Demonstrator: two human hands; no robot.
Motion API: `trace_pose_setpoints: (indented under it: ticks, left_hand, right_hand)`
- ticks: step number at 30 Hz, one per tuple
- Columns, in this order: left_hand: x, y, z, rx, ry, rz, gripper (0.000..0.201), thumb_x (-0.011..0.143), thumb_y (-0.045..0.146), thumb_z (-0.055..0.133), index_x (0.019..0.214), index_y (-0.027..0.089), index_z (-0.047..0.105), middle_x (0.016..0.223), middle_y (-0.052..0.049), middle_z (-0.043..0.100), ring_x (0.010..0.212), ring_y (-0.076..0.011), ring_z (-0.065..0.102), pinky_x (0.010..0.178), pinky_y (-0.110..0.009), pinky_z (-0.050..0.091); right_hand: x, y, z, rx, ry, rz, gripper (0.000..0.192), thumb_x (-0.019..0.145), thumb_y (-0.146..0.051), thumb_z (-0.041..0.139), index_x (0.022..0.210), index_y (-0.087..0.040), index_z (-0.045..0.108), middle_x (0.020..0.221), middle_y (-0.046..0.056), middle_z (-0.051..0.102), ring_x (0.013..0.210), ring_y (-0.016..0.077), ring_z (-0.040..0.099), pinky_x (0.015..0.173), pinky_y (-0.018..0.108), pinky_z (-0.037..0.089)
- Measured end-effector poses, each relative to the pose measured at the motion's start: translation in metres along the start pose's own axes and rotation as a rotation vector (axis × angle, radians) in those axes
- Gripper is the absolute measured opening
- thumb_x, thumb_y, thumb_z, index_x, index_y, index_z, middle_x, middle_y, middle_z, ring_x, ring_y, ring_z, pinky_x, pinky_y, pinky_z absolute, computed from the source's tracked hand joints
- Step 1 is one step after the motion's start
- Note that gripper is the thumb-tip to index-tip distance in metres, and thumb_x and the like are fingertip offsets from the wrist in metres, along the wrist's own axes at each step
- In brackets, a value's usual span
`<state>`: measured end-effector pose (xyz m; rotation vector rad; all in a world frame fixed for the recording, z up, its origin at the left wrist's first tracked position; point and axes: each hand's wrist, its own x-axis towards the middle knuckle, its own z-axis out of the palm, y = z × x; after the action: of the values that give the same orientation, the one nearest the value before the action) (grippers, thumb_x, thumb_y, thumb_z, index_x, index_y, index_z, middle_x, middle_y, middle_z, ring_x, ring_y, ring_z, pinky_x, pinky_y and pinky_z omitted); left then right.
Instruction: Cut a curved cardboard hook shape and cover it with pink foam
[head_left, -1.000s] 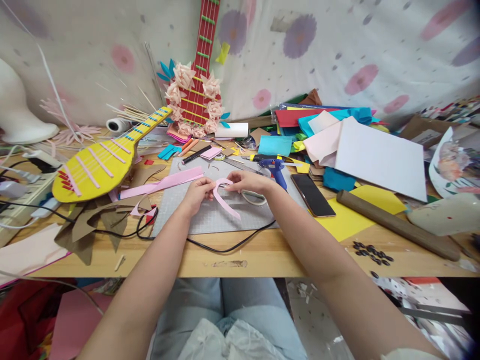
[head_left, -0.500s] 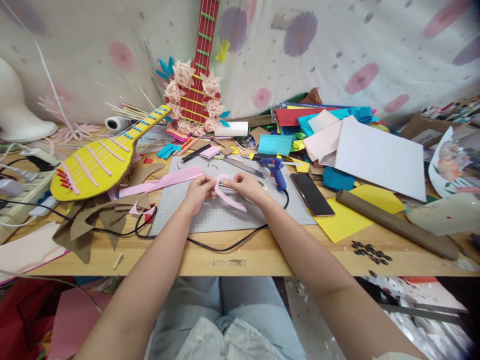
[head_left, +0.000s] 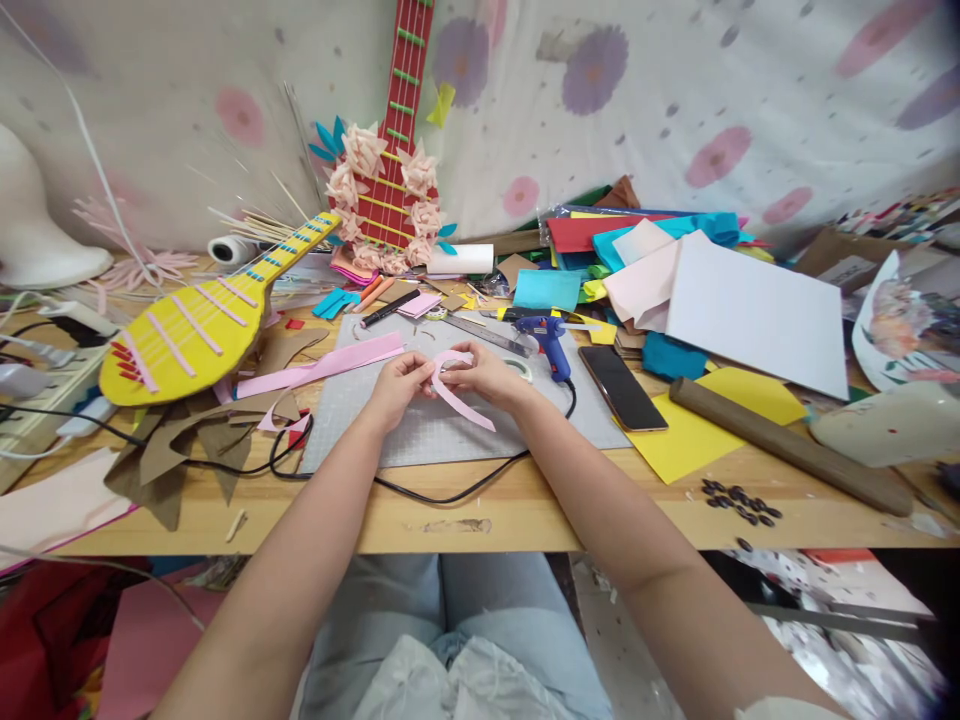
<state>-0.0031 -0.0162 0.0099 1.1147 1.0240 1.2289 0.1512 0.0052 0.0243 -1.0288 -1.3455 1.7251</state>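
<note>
A narrow pink paper strip curls between my two hands above the grey cutting mat. My left hand pinches it at the left of the curl. My right hand grips the top of the loop from the right, its fingertips partly hidden by the strip. The loose end hangs down toward the right. Wider pink strips lie left of my left hand. Behind my right hand, a roll of tape rests on the mat, partly covered.
A blue glue gun lies right of my hands, its black cord looping along the front. Beside it are a phone and a brown roll. A yellow paper instrument and a red flowered one stand behind.
The strip's curl has shifted slightly within my fingers, with its loose end a little lower. My right hand's fingers have moved up around the loop. The view has drifted slightly.
</note>
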Motion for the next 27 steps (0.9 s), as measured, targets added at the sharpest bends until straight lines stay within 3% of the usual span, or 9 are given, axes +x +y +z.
trace_pose_setpoints:
  ticks: [6, 11, 15, 19, 22, 24, 27]
  left_hand:
    - [0.0, 0.003, 0.0, -0.017, 0.043, 0.013, 0.021, 0.062, 0.03, 0.067, 0.063, 0.014, 0.052, 0.046, 0.004, 0.05, 0.041, -0.0077, 0.047, 0.047, -0.023, 0.046]
    - [-0.001, 0.003, 0.002, -0.019, 0.061, 0.004, 0.02, 0.062, 0.029, 0.066, 0.062, 0.015, 0.052, 0.046, 0.005, 0.049, 0.041, -0.0078, 0.048, 0.047, -0.023, 0.045]
    - [0.0, 0.002, 0.001, -0.011, 0.079, 0.005, 0.02, 0.062, 0.029, 0.066, 0.063, 0.015, 0.052, 0.047, 0.005, 0.049, 0.041, -0.0082, 0.049, 0.045, -0.022, 0.044]
    - [0.002, -0.001, 0.001, 0.012, 0.083, 0.013, 0.021, 0.063, 0.03, 0.066, 0.065, 0.015, 0.053, 0.047, 0.005, 0.049, 0.041, -0.0081, 0.048, 0.045, -0.023, 0.045]
    - [0.001, -0.003, 0.002, 0.036, 0.06, 0.01, 0.022, 0.062, 0.032, 0.066, 0.066, 0.015, 0.053, 0.05, 0.004, 0.052, 0.042, -0.0079, 0.048, 0.046, -0.024, 0.047]
    - [0.001, -0.003, 0.002, 0.042, 0.038, 0.01, 0.023, 0.062, 0.033, 0.067, 0.066, 0.014, 0.053, 0.05, 0.004, 0.052, 0.042, -0.0074, 0.048, 0.048, -0.025, 0.049]
    - [0.0, -0.003, 0.003, 0.044, 0.006, 0.015, 0.024, 0.062, 0.034, 0.067, 0.065, 0.014, 0.053, 0.049, 0.005, 0.05, 0.041, -0.0064, 0.046, 0.049, -0.024, 0.048]
  right_hand:
    - [-0.004, -0.006, -0.014, -0.039, 0.024, 0.019, 0.038, 0.059, -0.02, 0.073, 0.081, -0.016, 0.043, 0.06, -0.002, 0.062, 0.048, 0.0081, 0.056, 0.049, 0.022, 0.048]
    - [-0.004, -0.005, -0.009, -0.203, 0.032, 0.01, 0.028, 0.066, -0.032, 0.067, 0.071, -0.016, 0.045, 0.045, -0.007, 0.05, 0.035, 0.0022, 0.038, 0.034, 0.015, 0.028]
    - [-0.005, -0.004, -0.007, -0.229, -0.011, -0.051, 0.031, 0.069, -0.04, 0.062, 0.079, -0.019, 0.042, 0.041, -0.012, 0.037, 0.033, 0.0016, 0.027, 0.033, 0.015, 0.016]
    - [-0.004, 0.002, -0.002, -0.232, -0.056, -0.055, 0.047, 0.063, -0.038, 0.068, 0.094, -0.019, 0.038, 0.053, -0.01, 0.046, 0.041, 0.0036, 0.039, 0.038, 0.016, 0.026]
    - [0.0, 0.009, 0.003, -0.24, 0.004, -0.112, 0.06, 0.057, -0.03, 0.072, 0.103, -0.02, 0.035, 0.061, -0.008, 0.052, 0.049, 0.0064, 0.048, 0.043, 0.017, 0.034]
    - [0.002, 0.012, 0.005, -0.242, 0.044, -0.135, 0.061, 0.056, -0.025, 0.072, 0.105, -0.02, 0.034, 0.061, -0.008, 0.053, 0.052, 0.0073, 0.051, 0.045, 0.017, 0.037]
    - [0.002, 0.013, 0.006, -0.143, -0.004, -0.101, 0.057, 0.06, -0.022, 0.069, 0.105, -0.019, 0.034, 0.061, -0.006, 0.057, 0.052, 0.0092, 0.056, 0.049, 0.02, 0.043]
